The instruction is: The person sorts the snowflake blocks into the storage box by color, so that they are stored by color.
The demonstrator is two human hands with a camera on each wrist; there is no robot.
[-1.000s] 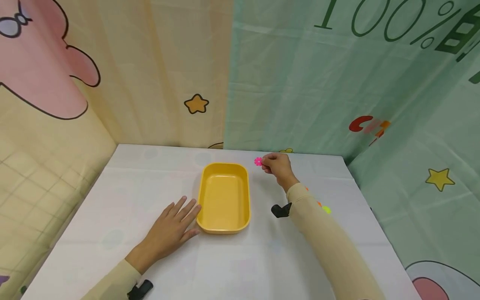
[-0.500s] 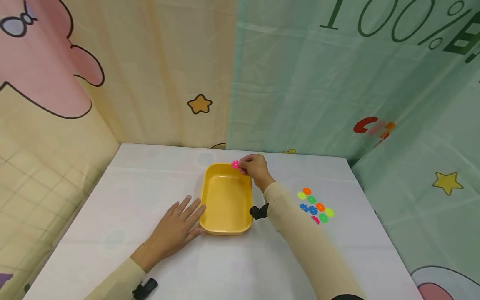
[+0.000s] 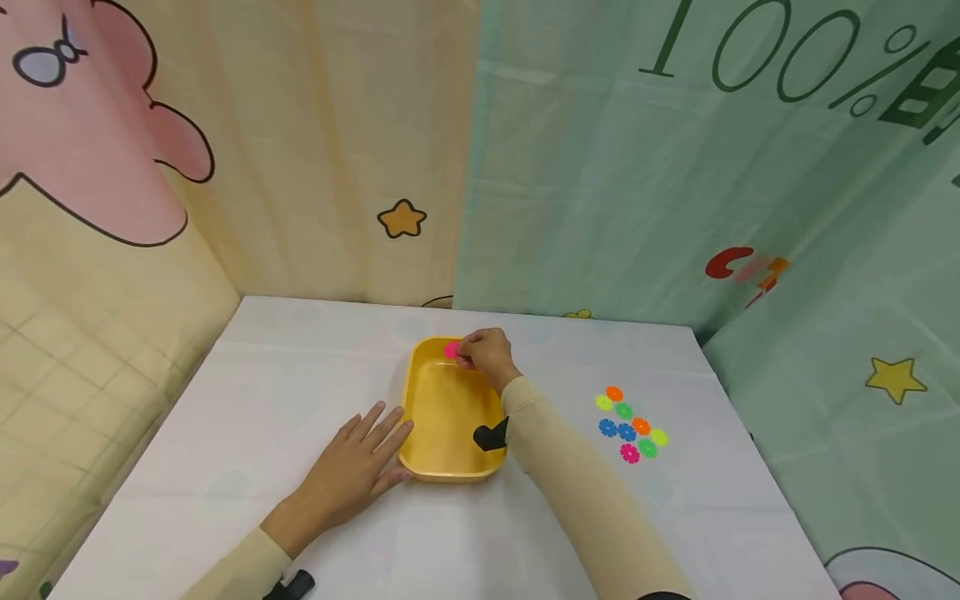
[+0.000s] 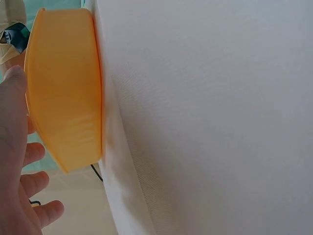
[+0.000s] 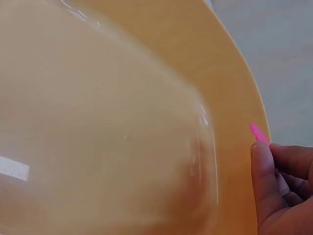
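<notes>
My right hand [image 3: 489, 357] pinches a small pink flower-shaped disc [image 3: 452, 350] between thumb and fingertips, over the far end of a yellow tray [image 3: 450, 408]. In the right wrist view the pink disc [image 5: 259, 133] sticks out past the thumb, above the tray's inner wall [image 5: 234, 107]. My left hand [image 3: 348, 467] lies with spread, straight fingers at the tray's left side, fingertips at its rim. The left wrist view shows the tray's outer wall [image 4: 66, 88] beside the left hand [image 4: 14, 147]. No disc shows in the visible part of the tray.
To the right on the white table [image 3: 720, 500] lies a loose group of flower-shaped discs: orange [image 3: 614, 393], yellow-green [image 3: 659, 437], green [image 3: 647, 448], blue [image 3: 627, 432] and pink [image 3: 630, 453]. Printed curtains [image 3: 337, 167] hang along the table's far edge and sides.
My right hand has carried the pink disc leftward from beyond the tray's right side to over its far end. The discs at the right came into view. The left hand stays at the tray.
</notes>
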